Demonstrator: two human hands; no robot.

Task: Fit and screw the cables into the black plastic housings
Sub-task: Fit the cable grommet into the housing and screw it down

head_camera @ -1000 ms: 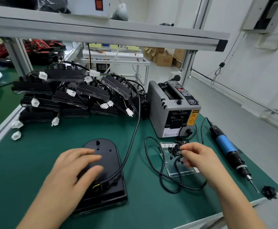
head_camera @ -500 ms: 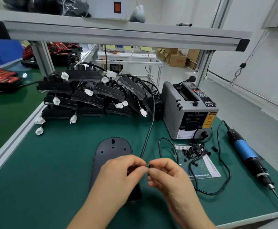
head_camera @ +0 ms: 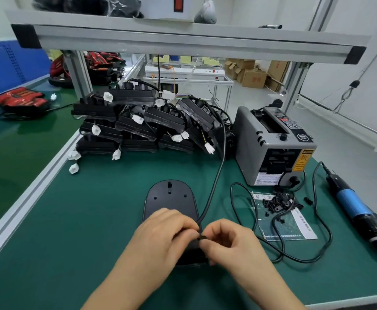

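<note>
While both hands meet over the near end of the black housing [head_camera: 169,198], which lies flat on the green mat [head_camera: 93,220], the left hand [head_camera: 167,238] curls and pinches the cable [head_camera: 216,175]. The right hand [head_camera: 230,242] pinches a small black clip [head_camera: 202,237] against it. Judgement: seat the cable fully, keep the clip square, and hold the slack off before reaching for the screwdriver [head_camera: 353,206]. Writing: the yellow warning label [head_camera: 302,161] on the grey tape dispenser [head_camera: 270,148] and the print on the parts bag [head_camera: 294,224] are both too small to read.
</note>
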